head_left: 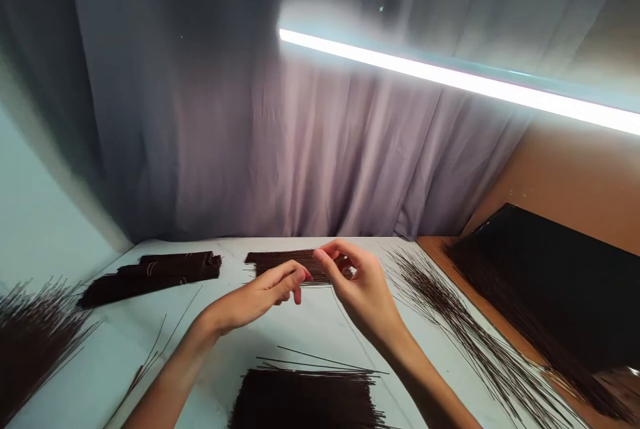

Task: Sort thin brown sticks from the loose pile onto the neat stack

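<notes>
My left hand (273,289) is raised over the middle of the table, with its fingers curled and thumb against the forefinger. Just to its right, my right hand (357,275) has thumb and forefinger brought together in a pinch. Anything thin between either set of fingertips cannot be made out. Behind both hands lies a flat row of thin dark brown sticks (285,258), partly hidden by them. Closer to me is a dense dark mat of similar sticks (303,399), with a few loose sticks (320,356) along its far edge.
Dark bundles with pale ties (170,267) lie at the back left. A thick heap of sticks (35,342) fills the left edge. Loose sticks (450,305) spread along the right, beside a black panel (550,289). A curtain (310,149) and a bright tube light (450,79) are behind.
</notes>
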`<action>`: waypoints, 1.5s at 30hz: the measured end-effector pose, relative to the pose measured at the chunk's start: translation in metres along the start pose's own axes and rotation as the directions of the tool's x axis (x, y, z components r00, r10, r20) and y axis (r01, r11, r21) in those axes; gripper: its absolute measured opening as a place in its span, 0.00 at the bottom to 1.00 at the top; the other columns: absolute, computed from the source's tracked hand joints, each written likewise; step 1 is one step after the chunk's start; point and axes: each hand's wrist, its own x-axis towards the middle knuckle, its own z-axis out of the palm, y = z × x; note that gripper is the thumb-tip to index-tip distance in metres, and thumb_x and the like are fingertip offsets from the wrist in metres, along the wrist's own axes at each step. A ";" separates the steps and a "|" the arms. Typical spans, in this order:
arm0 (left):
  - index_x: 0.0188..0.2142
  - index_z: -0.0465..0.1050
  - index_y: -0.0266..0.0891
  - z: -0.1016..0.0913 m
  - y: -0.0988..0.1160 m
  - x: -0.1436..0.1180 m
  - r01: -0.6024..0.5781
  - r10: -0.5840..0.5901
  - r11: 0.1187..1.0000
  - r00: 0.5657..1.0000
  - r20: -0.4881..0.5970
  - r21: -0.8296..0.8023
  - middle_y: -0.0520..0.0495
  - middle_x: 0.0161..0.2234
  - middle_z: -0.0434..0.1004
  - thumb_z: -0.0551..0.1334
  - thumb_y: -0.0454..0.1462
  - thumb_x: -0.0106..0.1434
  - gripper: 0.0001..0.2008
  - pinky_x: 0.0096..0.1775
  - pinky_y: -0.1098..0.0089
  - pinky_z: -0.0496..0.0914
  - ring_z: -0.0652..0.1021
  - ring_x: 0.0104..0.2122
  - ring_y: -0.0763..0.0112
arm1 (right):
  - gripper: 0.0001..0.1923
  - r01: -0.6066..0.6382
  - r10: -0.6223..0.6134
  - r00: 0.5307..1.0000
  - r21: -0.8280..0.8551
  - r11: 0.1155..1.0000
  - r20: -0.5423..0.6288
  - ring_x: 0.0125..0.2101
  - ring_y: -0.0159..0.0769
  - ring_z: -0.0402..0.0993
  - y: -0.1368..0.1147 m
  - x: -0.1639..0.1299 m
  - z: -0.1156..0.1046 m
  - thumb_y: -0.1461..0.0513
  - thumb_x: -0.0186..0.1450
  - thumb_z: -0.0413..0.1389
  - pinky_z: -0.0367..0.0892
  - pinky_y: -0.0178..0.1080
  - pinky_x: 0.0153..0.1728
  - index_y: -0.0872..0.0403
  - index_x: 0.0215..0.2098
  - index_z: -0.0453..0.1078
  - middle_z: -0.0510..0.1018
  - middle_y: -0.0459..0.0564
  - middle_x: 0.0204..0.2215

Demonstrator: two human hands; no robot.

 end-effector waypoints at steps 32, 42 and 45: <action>0.35 0.72 0.38 0.023 0.003 0.015 -0.249 0.120 0.943 0.874 -0.471 -0.221 0.56 0.23 0.66 0.66 0.52 0.64 0.18 0.23 0.76 0.50 0.57 0.22 0.78 | 0.12 -0.151 0.116 0.939 0.085 0.985 0.325 0.32 0.38 0.77 0.002 -0.003 -0.005 0.54 0.68 0.58 0.67 0.38 0.36 0.53 0.32 0.75 0.81 0.47 0.28; 0.34 0.73 0.39 0.014 -0.005 0.018 -0.173 0.081 0.963 0.915 -0.395 -0.204 0.59 0.21 0.62 0.66 0.53 0.64 0.19 0.20 0.78 0.48 0.56 0.20 0.80 | 0.11 -0.048 0.057 0.994 -0.094 0.994 0.095 0.24 0.34 0.69 0.015 -0.005 -0.005 0.55 0.69 0.53 0.63 0.34 0.25 0.51 0.32 0.70 0.75 0.44 0.25; 0.40 0.76 0.39 0.015 -0.007 0.020 -0.205 0.134 0.962 0.929 -0.346 -0.180 0.56 0.23 0.66 0.65 0.50 0.65 0.17 0.20 0.78 0.54 0.62 0.21 0.77 | 0.11 -0.051 0.065 0.991 -0.125 0.991 0.118 0.23 0.33 0.68 0.016 -0.004 -0.004 0.55 0.69 0.53 0.62 0.34 0.25 0.51 0.32 0.70 0.75 0.43 0.24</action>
